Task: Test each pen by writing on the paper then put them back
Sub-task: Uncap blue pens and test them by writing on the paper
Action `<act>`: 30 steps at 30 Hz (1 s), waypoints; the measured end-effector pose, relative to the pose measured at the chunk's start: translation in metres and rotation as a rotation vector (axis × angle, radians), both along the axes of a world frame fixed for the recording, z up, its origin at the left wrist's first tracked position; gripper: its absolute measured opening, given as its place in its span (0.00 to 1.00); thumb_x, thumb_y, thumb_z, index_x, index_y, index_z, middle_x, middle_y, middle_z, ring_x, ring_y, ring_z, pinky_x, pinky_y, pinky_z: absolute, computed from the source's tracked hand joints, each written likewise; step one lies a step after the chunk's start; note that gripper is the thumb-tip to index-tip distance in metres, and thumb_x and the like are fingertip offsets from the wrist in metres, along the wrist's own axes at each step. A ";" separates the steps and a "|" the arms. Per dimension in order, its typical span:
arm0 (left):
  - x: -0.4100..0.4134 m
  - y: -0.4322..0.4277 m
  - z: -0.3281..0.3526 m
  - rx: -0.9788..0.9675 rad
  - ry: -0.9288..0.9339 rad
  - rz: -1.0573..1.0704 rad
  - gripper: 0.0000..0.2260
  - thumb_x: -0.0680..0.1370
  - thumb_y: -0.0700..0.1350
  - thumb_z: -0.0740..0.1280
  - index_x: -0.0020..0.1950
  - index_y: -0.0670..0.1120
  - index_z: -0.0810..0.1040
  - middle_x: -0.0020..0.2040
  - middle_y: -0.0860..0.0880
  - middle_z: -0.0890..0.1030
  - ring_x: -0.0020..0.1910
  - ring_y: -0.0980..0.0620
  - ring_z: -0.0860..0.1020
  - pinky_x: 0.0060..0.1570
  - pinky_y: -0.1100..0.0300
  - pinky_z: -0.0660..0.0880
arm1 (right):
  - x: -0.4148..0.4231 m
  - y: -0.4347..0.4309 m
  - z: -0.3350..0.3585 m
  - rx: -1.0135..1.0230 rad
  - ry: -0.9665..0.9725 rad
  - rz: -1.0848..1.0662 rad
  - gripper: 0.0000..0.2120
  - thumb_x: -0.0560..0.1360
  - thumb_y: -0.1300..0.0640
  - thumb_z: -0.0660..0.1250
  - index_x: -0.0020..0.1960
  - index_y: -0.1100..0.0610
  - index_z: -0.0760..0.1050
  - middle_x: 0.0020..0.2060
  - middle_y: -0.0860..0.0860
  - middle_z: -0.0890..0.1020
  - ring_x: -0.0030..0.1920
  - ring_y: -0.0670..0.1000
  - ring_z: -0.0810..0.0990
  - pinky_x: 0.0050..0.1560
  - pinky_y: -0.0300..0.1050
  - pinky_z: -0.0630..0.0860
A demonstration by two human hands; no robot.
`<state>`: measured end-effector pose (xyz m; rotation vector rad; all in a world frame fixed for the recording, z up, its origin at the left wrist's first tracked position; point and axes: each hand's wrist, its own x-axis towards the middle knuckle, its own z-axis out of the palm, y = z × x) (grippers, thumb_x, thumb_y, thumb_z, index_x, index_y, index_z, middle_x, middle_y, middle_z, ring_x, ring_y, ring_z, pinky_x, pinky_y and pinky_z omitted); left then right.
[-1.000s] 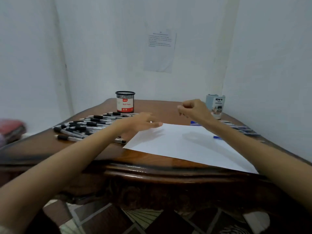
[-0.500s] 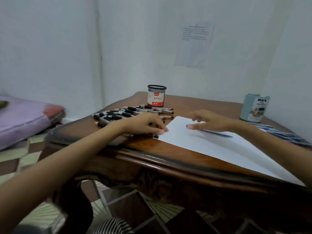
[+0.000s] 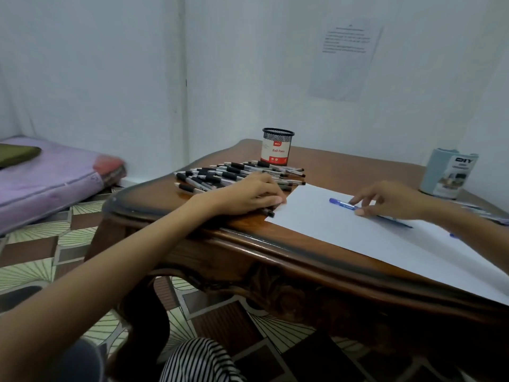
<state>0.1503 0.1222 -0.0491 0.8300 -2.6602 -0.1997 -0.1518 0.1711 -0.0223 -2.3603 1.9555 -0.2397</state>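
The blue pen [image 3: 344, 204] lies flat on the paper [image 3: 344, 230], near its far edge, capped end pointing toward the paper's left corner. The right hand [image 3: 391, 201] is on it, forefinger and thumb pinching the barrel from either side and the other fingers spread loosely above the sheet. To do this step well, the person would likely lift the pen by the middle of the barrel, turn it into a writing hold and pull the cap off before marking the paper. The sheet may slide on polished wood, so it wants holding down.

The left hand [image 3: 248, 195] rests just off the paper's left corner, fingers bent over the black pens [image 3: 234, 173] and fingertips at the sheet's edge. Whether it grips one cannot be told.

Beyond the paper's left corner stands a mesh cup [image 3: 277, 147], and beyond its far right a pale blue holder [image 3: 447, 173]. All sit on a dark wooden table [image 3: 192, 224] in a white-walled corner, with a printed notice [image 3: 347, 56] above the paper. A purple mattress [image 3: 49, 175] lies on the tiled floor [image 3: 33, 244], well to its left.
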 end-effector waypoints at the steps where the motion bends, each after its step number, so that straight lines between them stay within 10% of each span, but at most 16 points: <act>1: 0.001 -0.002 0.000 0.007 0.009 0.015 0.13 0.80 0.48 0.57 0.61 0.48 0.77 0.60 0.49 0.73 0.61 0.54 0.66 0.64 0.59 0.61 | -0.001 0.004 -0.005 -0.057 -0.003 0.035 0.09 0.74 0.52 0.68 0.55 0.47 0.78 0.42 0.45 0.78 0.42 0.43 0.74 0.39 0.31 0.68; 9: -0.005 0.007 0.008 -0.119 0.135 -0.036 0.08 0.78 0.43 0.63 0.55 0.47 0.80 0.54 0.51 0.79 0.55 0.55 0.75 0.58 0.54 0.72 | 0.004 0.025 0.011 -0.290 0.060 0.150 0.06 0.72 0.57 0.71 0.45 0.47 0.83 0.29 0.36 0.76 0.35 0.38 0.77 0.33 0.30 0.68; 12: -0.010 0.025 0.016 0.008 0.160 -0.099 0.10 0.78 0.45 0.63 0.57 0.46 0.80 0.49 0.56 0.80 0.49 0.64 0.76 0.53 0.64 0.73 | 0.035 0.021 0.034 -0.470 -0.301 0.108 0.05 0.73 0.60 0.69 0.39 0.55 0.80 0.27 0.42 0.76 0.28 0.35 0.74 0.32 0.26 0.66; 18: -0.028 0.028 0.008 0.163 -0.188 -0.103 0.21 0.79 0.55 0.59 0.71 0.50 0.67 0.69 0.54 0.69 0.66 0.58 0.66 0.60 0.70 0.60 | 0.082 0.018 0.032 -0.001 -1.306 -0.048 0.16 0.75 0.61 0.65 0.30 0.55 0.65 0.18 0.45 0.66 0.18 0.41 0.59 0.15 0.31 0.54; 25: -0.038 -0.010 0.024 0.175 -0.173 -0.116 0.18 0.75 0.56 0.58 0.57 0.48 0.77 0.60 0.47 0.74 0.58 0.53 0.71 0.57 0.63 0.67 | 0.089 0.022 -0.001 0.304 -1.378 0.036 0.17 0.76 0.47 0.60 0.35 0.57 0.73 0.22 0.53 0.75 0.22 0.47 0.76 0.23 0.36 0.75; 30: -0.055 -0.027 0.035 0.121 -0.276 -0.138 0.11 0.70 0.61 0.63 0.51 0.64 0.69 0.50 0.55 0.74 0.50 0.60 0.71 0.51 0.65 0.65 | 0.081 0.017 -0.012 0.405 -1.305 0.201 0.20 0.66 0.39 0.64 0.31 0.55 0.80 0.27 0.55 0.79 0.23 0.50 0.77 0.22 0.38 0.74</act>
